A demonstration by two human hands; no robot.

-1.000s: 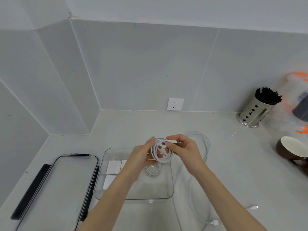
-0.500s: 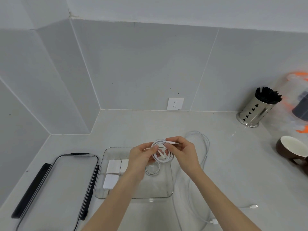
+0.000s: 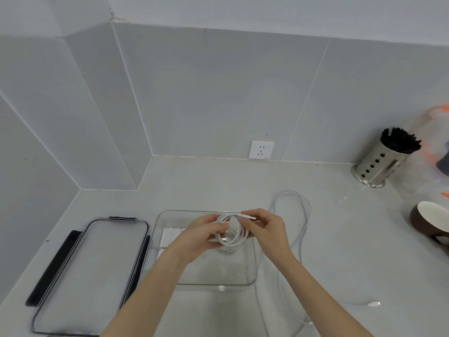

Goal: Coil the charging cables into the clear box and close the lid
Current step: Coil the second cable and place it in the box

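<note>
A small white coiled cable (image 3: pixel 233 231) is held above the clear box (image 3: pixel 251 271) by both hands. My left hand (image 3: pixel 198 238) grips the coil's left side. My right hand (image 3: pixel 267 228) pinches the cable's plug end, which sticks out to the right at the coil's top. White charger blocks (image 3: pixel 170 235) and another coiled cable (image 3: pixel 226 250) lie inside the box. A second long white cable (image 3: pixel 301 222) lies loose on the counter right of the box, its plug (image 3: pixel 374 304) near the front. The box lid (image 3: pixel 90 273) lies flat to the left.
A steel holder of black sticks (image 3: pixel 381 161) stands at the back right. A brown mug (image 3: pixel 430 222) lies at the right edge, with blurred plastic-wrapped items behind it. A wall socket (image 3: pixel 261 150) sits on the back wall. The counter corner recesses at the left.
The coil and both hands have sunk slightly toward the box. My left hand has shifted its grip on the coil, and the right hand still pinches the plug end.
</note>
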